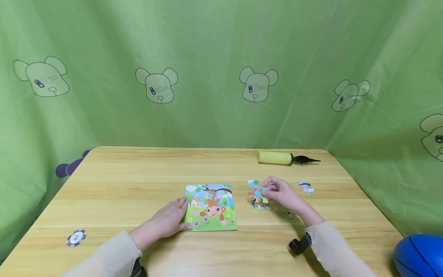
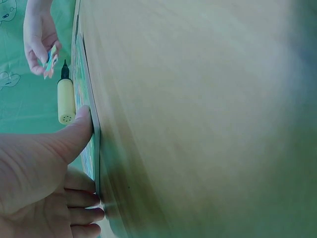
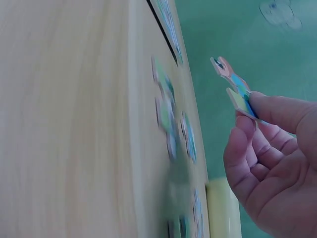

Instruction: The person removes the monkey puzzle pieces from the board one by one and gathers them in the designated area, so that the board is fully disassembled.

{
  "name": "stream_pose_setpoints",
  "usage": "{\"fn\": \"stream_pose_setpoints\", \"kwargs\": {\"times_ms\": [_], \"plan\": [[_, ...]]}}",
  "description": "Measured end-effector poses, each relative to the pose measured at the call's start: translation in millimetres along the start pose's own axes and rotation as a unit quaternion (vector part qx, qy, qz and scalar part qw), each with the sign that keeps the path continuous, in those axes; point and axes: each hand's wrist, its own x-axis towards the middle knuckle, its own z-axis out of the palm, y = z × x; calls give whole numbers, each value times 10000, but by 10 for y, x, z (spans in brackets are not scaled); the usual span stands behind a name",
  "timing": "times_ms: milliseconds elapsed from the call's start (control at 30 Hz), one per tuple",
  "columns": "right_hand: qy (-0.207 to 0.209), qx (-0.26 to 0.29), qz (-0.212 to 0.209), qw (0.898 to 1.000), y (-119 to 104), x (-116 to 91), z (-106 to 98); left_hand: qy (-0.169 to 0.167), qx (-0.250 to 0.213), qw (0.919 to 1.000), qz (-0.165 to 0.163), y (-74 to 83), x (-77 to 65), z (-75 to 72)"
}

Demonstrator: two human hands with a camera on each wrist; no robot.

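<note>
A pale wood-grain table (image 1: 138, 165) in front of creased green drapes (image 1: 207, 34) with big-eared animal-head outlines (image 1: 257, 84)

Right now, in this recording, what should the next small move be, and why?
Probably carry the held puzzle piece left, over the monkey board: the right hand's grip pinches it clear of the table, and the left hand rests against the board's left edge, which may steady it.

Head view looks down; 2 wrist views skim the table (image 1: 138, 169).
</note>
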Motion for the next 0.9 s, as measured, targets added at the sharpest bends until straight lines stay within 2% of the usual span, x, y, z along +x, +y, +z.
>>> {"fn": "stream_pose_setpoints", "kwargs": {"times_ms": [233, 533, 667, 900], "plan": [[436, -314, 208, 9983, 49, -213, -315, -2, 19, 10000, 10, -8, 7, 8], [922, -611, 351, 9932, 230, -418, -655, -22, 43, 10000, 3, -9, 4, 15], [1114, -979, 629, 9869, 335, -498, -764, -27, 42, 10000, 1, -9, 2, 19], [1220, -1973, 918, 9684, 510, -605, -932, -35, 60, 10000, 11, -7, 1, 12]]}}
